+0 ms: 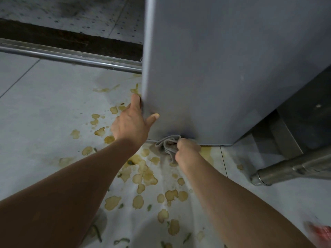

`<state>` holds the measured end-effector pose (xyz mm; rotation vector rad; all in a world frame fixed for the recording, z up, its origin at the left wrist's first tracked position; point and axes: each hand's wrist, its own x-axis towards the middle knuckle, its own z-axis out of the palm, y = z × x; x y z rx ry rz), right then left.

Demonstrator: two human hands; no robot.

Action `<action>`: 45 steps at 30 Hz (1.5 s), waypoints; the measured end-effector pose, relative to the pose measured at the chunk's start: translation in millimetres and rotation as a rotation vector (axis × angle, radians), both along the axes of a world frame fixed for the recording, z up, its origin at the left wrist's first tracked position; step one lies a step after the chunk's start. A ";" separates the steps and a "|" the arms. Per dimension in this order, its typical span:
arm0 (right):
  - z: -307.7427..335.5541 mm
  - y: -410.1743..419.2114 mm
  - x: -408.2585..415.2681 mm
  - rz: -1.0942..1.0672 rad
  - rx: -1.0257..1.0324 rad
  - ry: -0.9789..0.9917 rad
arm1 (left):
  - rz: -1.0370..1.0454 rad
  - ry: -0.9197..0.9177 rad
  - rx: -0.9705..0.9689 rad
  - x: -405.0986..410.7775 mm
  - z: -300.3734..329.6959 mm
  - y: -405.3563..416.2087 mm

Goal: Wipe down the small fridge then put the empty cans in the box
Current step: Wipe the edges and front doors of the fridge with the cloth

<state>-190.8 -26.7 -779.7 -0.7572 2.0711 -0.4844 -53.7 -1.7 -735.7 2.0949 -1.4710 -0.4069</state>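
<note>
With our left hand [131, 120] clamped on the fridge [223, 68] corner, our right hand [186, 153] grips the cloth [167, 143] (bunched); we should press flat along its bottom edge.

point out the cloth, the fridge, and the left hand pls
cloth [167, 144]: head view, on the grey folds bunched at the fridge's bottom edge.
fridge [223, 68]: head view, on its flat grey front panel.
left hand [131, 124]: head view, on the back of the hand gripping the fridge's lower left corner.
</note>
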 end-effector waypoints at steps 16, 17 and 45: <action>-21.4 9.3 95.3 -0.309 -0.065 -0.551 | -0.232 0.268 0.117 33.8 6.6 9.8; -20.7 12.1 100.5 -0.268 -0.051 -0.564 | -0.232 0.276 0.114 36.7 7.3 11.4; 222.4 66.3 -93.3 0.029 -0.674 -0.339 | -0.103 0.072 -0.210 -44.7 187.7 62.8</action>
